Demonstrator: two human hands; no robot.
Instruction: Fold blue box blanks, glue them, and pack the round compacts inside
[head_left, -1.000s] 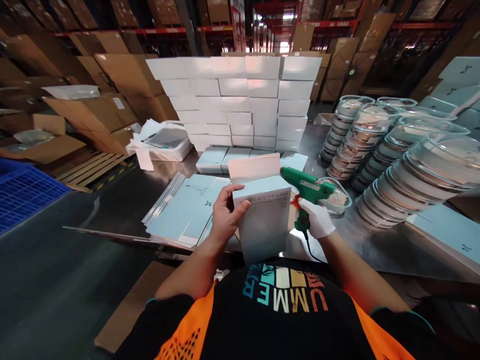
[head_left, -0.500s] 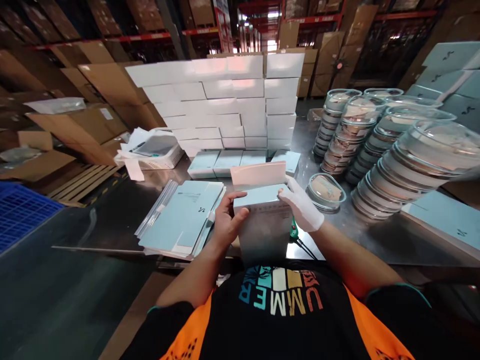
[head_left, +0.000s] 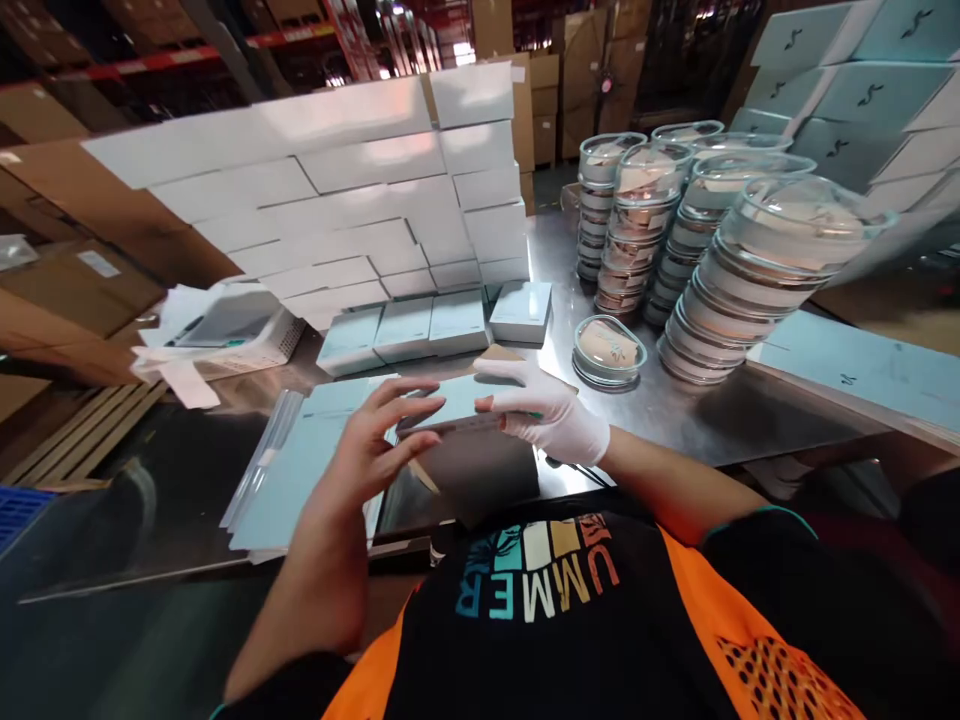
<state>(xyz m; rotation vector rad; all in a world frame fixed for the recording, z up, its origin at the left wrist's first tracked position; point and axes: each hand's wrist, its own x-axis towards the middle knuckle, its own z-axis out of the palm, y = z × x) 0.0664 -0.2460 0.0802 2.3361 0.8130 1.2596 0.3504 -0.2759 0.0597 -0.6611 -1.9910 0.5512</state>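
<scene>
Between my hands, in front of my chest, is a pale blue box (head_left: 459,398) with its lid lying flat. My bare left hand (head_left: 375,440) grips its left end, fingers over the top edge and thumb along the near side. On the right end lies my right hand (head_left: 544,405), in a white glove with bare fingertips showing, its fingers around the edge. Part of the box's top is hidden by the fingers. To the left, flat pale blue sheets (head_left: 307,465) lie stacked, partly behind my left forearm.
A wall of white boxes (head_left: 352,190) rises behind a row of small pale blue boxes (head_left: 457,325). Stacked clear round containers (head_left: 750,285) stand right, with a low stack (head_left: 609,350) nearer. A white basket (head_left: 277,345) with papers sits left on the metal table (head_left: 525,470).
The box's raised flap is now down flat. The box has tilted and dropped lower, and both hands have shifted on it. My view has turned right.
</scene>
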